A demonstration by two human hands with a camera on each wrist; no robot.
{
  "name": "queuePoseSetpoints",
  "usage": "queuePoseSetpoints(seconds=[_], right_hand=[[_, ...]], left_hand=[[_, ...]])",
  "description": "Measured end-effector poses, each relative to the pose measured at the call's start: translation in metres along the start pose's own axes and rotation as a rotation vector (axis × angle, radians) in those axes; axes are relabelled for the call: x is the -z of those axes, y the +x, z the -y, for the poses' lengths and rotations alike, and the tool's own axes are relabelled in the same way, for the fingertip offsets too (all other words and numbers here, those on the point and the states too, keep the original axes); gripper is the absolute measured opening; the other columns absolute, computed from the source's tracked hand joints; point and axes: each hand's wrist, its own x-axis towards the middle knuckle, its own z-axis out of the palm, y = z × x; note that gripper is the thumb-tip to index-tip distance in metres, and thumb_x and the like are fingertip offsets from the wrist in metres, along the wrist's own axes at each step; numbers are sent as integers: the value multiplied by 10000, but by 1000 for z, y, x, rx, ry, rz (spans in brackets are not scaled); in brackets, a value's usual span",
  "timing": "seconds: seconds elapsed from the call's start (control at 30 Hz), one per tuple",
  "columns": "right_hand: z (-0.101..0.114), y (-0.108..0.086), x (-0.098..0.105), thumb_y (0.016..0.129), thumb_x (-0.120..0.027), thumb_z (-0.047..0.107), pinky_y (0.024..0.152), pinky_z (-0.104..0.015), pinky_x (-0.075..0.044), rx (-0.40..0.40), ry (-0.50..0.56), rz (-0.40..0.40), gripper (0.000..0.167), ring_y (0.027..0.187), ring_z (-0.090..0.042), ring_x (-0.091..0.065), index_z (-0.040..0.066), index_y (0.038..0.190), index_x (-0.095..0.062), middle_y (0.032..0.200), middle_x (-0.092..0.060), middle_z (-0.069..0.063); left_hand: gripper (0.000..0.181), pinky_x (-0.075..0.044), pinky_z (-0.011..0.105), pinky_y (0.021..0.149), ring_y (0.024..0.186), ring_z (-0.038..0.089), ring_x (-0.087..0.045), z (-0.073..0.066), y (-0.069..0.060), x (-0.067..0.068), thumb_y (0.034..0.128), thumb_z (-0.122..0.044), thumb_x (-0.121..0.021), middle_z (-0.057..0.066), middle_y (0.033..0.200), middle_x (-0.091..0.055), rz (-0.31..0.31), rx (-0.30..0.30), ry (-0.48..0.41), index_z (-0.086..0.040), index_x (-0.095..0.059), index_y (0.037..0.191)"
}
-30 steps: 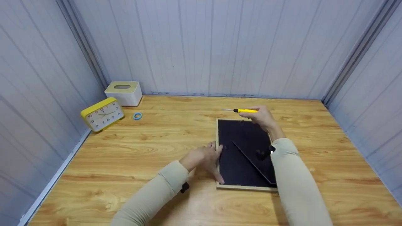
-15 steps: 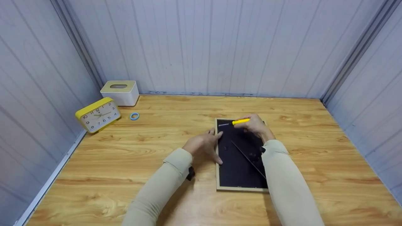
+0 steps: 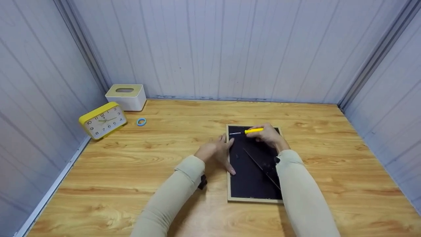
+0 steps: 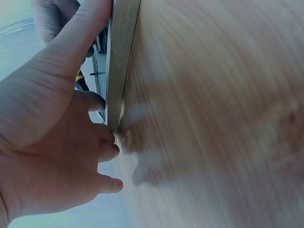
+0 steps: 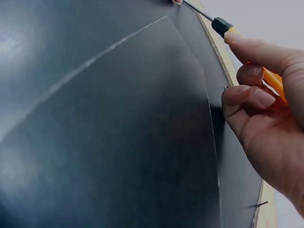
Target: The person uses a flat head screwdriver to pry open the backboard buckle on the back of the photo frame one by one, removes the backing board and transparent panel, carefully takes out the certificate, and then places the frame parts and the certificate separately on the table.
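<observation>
A picture frame (image 3: 256,199) lies face down on the table, its black backing board (image 3: 250,179) upward. On the backing is a flat stand flap (image 5: 118,123). My right hand (image 3: 269,135) holds a screwdriver (image 3: 254,130) with a yellow and black handle, also seen in the right wrist view (image 5: 221,26). Its shaft points left, the tip at the frame's upper left edge; contact is unclear. My left hand (image 3: 221,154) rests on the frame's left side, thumb and forefinger spread over the rim. In the left wrist view, the other fingers (image 4: 109,152) lie along the outer side.
A yellow alarm clock (image 3: 103,121) and a white tissue box (image 3: 130,100) stand at the back left. Near them lies a blue ring (image 3: 141,122). Thin metal tabs (image 5: 262,204) stick out at the frame's inner edge. Panelled walls (image 3: 210,49) enclose the table.
My right hand has brought the screwdriver down from above the frame's top edge to its upper left side. My left hand has slid a little up along the left rim.
</observation>
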Motion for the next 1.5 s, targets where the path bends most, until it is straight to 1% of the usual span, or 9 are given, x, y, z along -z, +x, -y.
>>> queuePoseSetpoints(seconds=[0.13,0.37,0.53,0.7,0.87,1.03,1.17,1.33,1.5], right_hand=[[0,2,2,845,-805,106,636,-271,-513,-12,15,-10,374,776,-200,-603,-55,1167,-705,1025,-681,-104],[-1,5,2,853,-801,111,620,-256,-508,-13,-17,20,381,743,-191,-579,-54,1179,-697,982,-675,-104],[0,8,4,857,-800,140,625,-255,-500,-14,-62,26,380,758,-196,-575,-32,1181,-702,1009,-675,-108],[-1,12,2,866,-789,139,634,-258,-502,-8,-93,68,358,769,-191,-573,-20,1175,-707,1022,-668,-98],[1,15,7,873,-784,137,615,-256,-486,36,-153,112,314,717,-179,-555,-37,1123,-711,983,-671,-91],[28,21,7,892,-776,179,600,-272,-472,100,-280,145,297,668,-173,-545,-32,1093,-719,902,-680,-71],[53,25,1,901,-775,207,629,-299,-555,137,-354,164,274,692,-194,-645,-27,1040,-748,854,-723,-98],[79,28,-16,896,-761,93,618,-332,-594,160,-471,201,153,670,-238,-717,-59,915,-765,763,-734,-150],[109,28,-43,888,-721,39,529,-305,-558,221,-709,189,151,569,-244,-691,-76,797,-753,648,-701,-150]], left_hand=[[1414,-68,597,1179,1521,334,4,0,1,2,625,-774,-777,214,1654,42,9,-14,38,-151,8,1623],[1462,-62,547,1195,1522,322,8,-3,4,1,598,-797,-773,219,1652,38,37,21,55,-127,32,1618],[1486,-42,553,1194,1522,318,31,-2,5,0,591,-807,-766,219,1650,62,31,10,23,-91,43,1611],[1490,-43,532,1199,1523,300,43,-1,4,-6,576,-800,-779,206,1651,78,30,6,-30,-107,34,1615],[1497,-45,495,1207,1526,288,18,-8,6,-4,563,-804,-782,189,1658,52,42,37,-3,-116,29,1617],[1489,-132,473,1205,1524,288,22,-6,4,6,570,-804,-780,182,1658,85,54,71,34,-134,40,1618],[1481,-245,454,1176,1523,291,8,-3,3,9,561,-794,-793,180,1658,91,25,69,8,-150,15,1622],[1480,-194,500,1187,1523,298,19,-5,2,5,561,-789,-799,207,1654,56,21,35,2,-127,-8,1622],[1488,-159,497,1197,1525,282,-3,-6,2,4,544,-807,-790,190,1661,17,16,54,40,-123,-27,1622]])
